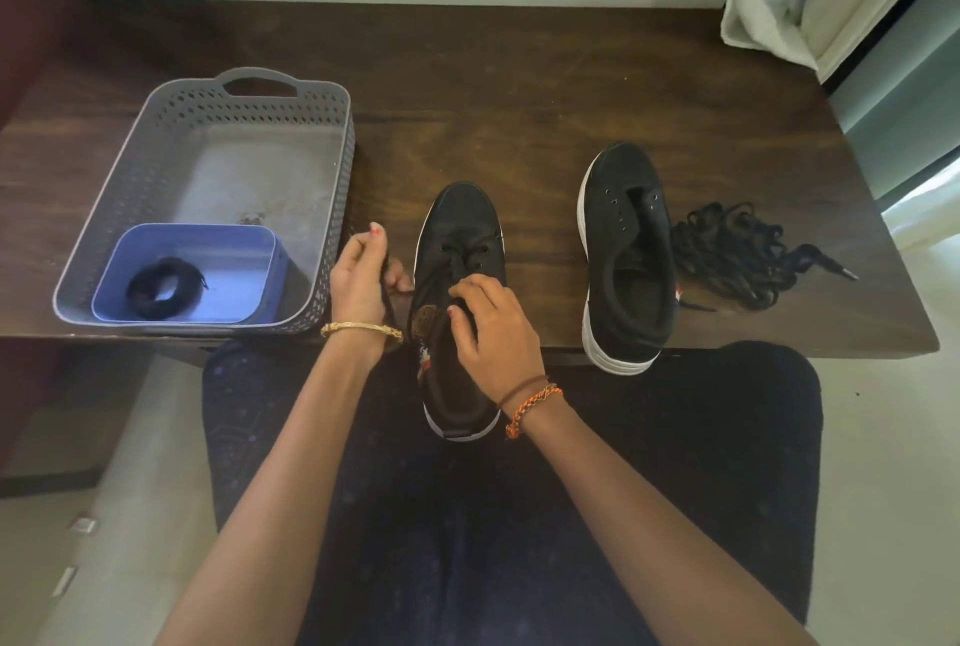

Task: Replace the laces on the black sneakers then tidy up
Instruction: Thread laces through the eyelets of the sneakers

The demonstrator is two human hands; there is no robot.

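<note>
Both hands worked on one sneaker: the left hand [361, 276] pinched a black lace [426, 284] pulled out to the side of the shoe, its fingers curled round the strand, while the right hand [491, 323] curled its fingers over the tongue and the lace crossing there. That near sneaker [460, 230] lay with its toe on the dark wooden table [519, 89] and its heel hanging over the front edge above the person's lap, its front eyelets already threaded.

Two black sneakers with white soles were in view in all. The second sneaker [626, 256] stood to the right, well apart from the first, with bare eyelets and no lace through them. Just beside it on the right lay one loose heap of black laces [737, 250]; how many strands made it up could not be told.

One grey perforated basket [208, 136] sat at the left of the table, close to the left hand. Inside it, in the near corner, was one blue tub [234, 250], and in that tub one coiled black lace [161, 289].

One gold bangle [361, 329] circled the left wrist; a dark thread and an orange braided band [535, 406] circled the right.
</note>
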